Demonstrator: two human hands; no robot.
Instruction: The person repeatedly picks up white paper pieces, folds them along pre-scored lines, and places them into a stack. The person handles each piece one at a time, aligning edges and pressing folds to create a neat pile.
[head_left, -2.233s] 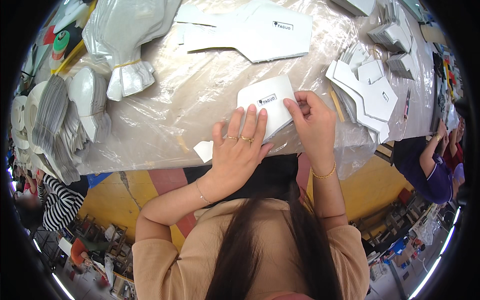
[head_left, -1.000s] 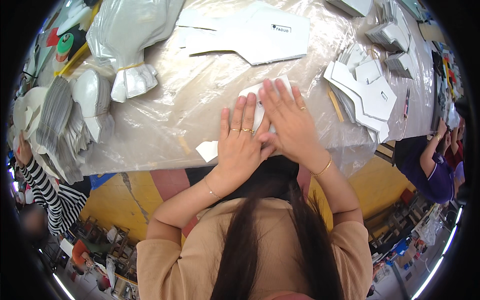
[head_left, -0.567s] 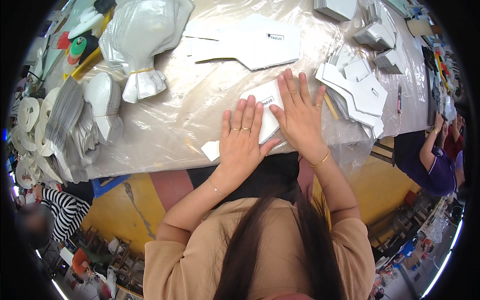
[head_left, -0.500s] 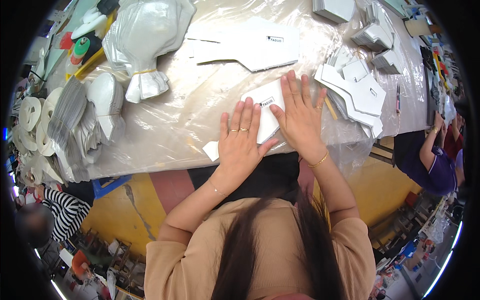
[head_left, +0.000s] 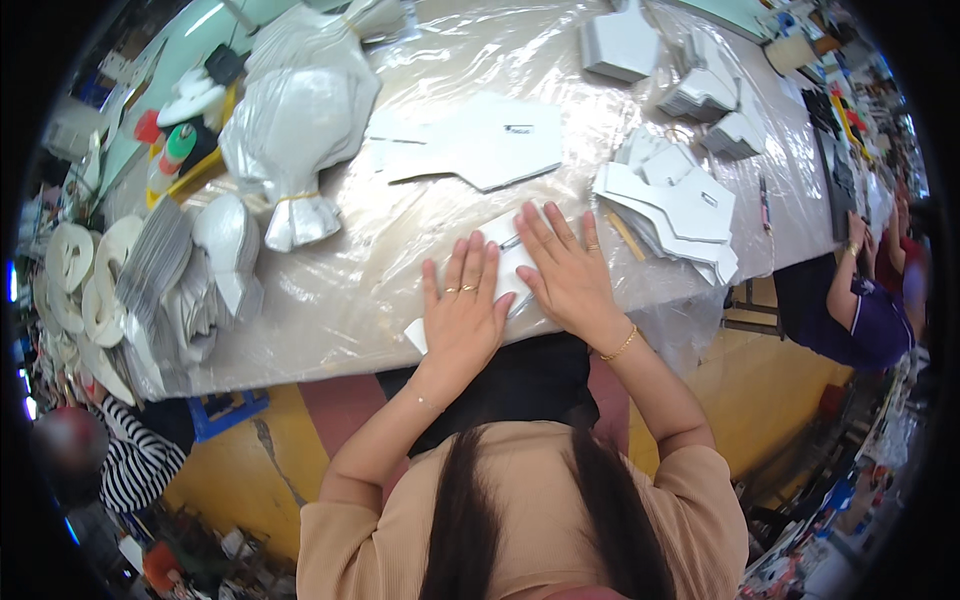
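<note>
My left hand point(head_left: 463, 312) lies flat, fingers stretched out, on a white cut sheet piece point(head_left: 514, 268) near the front edge of the table. On the same piece, to its right, rests my right hand point(head_left: 572, 275), also flat with its fingers extended. The two hands cover most of the piece and part of its small dark print; one corner shows left of my left hand. Beyond my fingers lies a larger flat white piece point(head_left: 490, 145) with a slit and a small print. Right of my right hand is a loose pile of similar white pieces point(head_left: 665, 210).
Banded white stacks point(head_left: 300, 120) and upright grey-white bundles point(head_left: 150, 265) line the left side. More stacks point(head_left: 620, 45) stand far right. A thin yellowish stick point(head_left: 626, 236) and a pen point(head_left: 765, 205) lie on the plastic-covered table point(head_left: 330, 330). Other people sit at both sides.
The whole view has shifted, so the table contents appear lower and mostly further left. My right hand has slid a little toward my left hand over the piece, covering more of the print.
</note>
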